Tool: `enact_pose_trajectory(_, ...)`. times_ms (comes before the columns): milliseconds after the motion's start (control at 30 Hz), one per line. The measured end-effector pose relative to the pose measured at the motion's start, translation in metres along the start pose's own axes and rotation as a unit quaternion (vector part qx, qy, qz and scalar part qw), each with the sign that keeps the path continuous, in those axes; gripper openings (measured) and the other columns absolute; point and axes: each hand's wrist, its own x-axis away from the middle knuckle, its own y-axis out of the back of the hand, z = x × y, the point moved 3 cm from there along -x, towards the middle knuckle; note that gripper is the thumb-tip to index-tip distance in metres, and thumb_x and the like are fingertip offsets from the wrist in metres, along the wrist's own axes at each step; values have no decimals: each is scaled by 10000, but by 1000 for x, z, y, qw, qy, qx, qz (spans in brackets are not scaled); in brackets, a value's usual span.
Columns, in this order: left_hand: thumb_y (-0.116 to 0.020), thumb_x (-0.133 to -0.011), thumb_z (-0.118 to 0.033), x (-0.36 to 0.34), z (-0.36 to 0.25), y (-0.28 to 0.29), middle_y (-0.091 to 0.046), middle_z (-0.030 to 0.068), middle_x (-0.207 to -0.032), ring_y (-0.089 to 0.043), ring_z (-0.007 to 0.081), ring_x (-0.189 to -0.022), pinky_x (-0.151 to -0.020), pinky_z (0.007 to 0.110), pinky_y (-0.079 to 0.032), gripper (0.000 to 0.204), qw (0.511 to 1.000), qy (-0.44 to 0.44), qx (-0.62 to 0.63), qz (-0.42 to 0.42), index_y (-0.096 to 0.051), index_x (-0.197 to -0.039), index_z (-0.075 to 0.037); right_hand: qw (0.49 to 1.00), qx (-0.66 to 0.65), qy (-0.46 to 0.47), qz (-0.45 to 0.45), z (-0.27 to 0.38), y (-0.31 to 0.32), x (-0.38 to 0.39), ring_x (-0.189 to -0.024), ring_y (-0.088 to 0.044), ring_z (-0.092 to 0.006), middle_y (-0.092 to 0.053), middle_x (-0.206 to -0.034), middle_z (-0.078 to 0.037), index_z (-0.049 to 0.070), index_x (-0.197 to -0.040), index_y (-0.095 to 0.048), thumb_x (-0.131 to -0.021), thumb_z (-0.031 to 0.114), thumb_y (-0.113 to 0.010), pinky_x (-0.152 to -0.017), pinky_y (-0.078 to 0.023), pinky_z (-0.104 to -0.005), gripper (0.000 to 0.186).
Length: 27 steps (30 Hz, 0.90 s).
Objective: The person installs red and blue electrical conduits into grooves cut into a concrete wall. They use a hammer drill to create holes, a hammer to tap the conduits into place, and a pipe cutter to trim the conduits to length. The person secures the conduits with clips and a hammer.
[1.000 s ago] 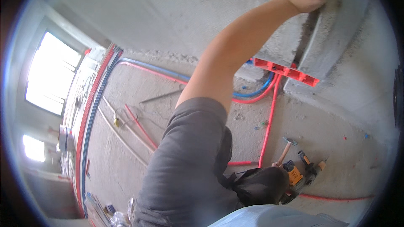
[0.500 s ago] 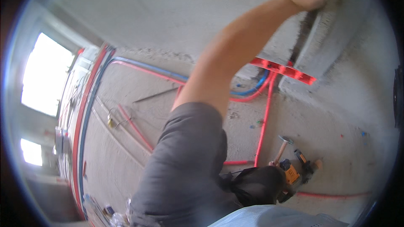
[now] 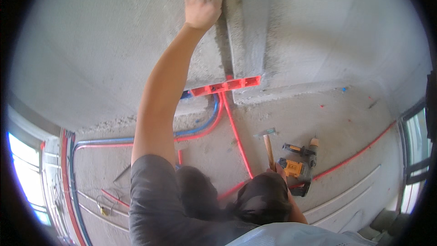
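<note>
Left hand (image 3: 202, 7) is up on the grey concrete wall (image 3: 114, 54), fingers curled over the left edge of a vertical chase (image 3: 221, 41) cut into the wall. Knuckles face the camera, fingertips hidden inside the groove, so can't tell whether they grip anything in there. Bare forearm runs down from it to a dark grey sleeve at the bottom of the frame.

The chase drops straight down to a red junction box (image 3: 225, 85) set at the base of the wall. Just right of the chase, a raised smoother strip of plaster (image 3: 248, 27) ends at the same box.

Right hand (image 3: 278, 169) is low, closed around the wooden handle of a hammer (image 3: 268, 146); hammer head points up and away, over the floor. Most of the hand is hidden behind a dark cap or head (image 3: 264, 198), only the fingers show.

Just right of the hammer, a yellow-and-black rotary drill (image 3: 298, 164) lies on the concrete floor (image 3: 346, 127).

Red conduit (image 3: 236, 132) runs from the box down across the floor; a blue conduit (image 3: 205, 125) curves left from the box with another red one beside it. More red conduit (image 3: 359, 152) runs diagonally at right. Bundled red and blue lines (image 3: 68, 173) follow the far left edge near a bright window (image 3: 22, 173).
</note>
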Motion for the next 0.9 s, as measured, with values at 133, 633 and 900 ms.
enact_pose_trajectory(133, -697, -846, -147, -3, 1, 7, -698, -32, -999, -570, 210, -1047, -870, 426, -364, 229, 999, 29, 27, 9, -716, -1074, -138, 990, 20, 108, -84, 54, 33, -7, -775, -623, -252, -611, -840, -147, 4, -1177, -594, -943, 236, -681, -681, -501, -410, 342)
enact_pose_trajectory(633, -651, -976, -466, -21, 122, 48, -596, -9, -1320, -497, 222, -1192, -1053, 429, -291, 448, 991, 23, -122, -45, -684, -1350, -221, 858, -97, 444, -242, 378, -7, -161, -694, -647, -227, -642, -815, -131, -49, -1262, -550, -1035, 102, -549, -652, -519, -376, 273)
enact_pose_trajectory(900, -645, -840, -214, -37, 99, 67, -629, 114, -1182, -553, 332, -1123, -970, 507, -396, 386, 993, 22, -46, -110, -685, -1191, -59, 821, -271, 471, -175, 424, -8, -164, -838, -645, -237, -645, -933, -130, -39, -1263, -565, -1028, 152, -551, -781, -513, -357, 303)
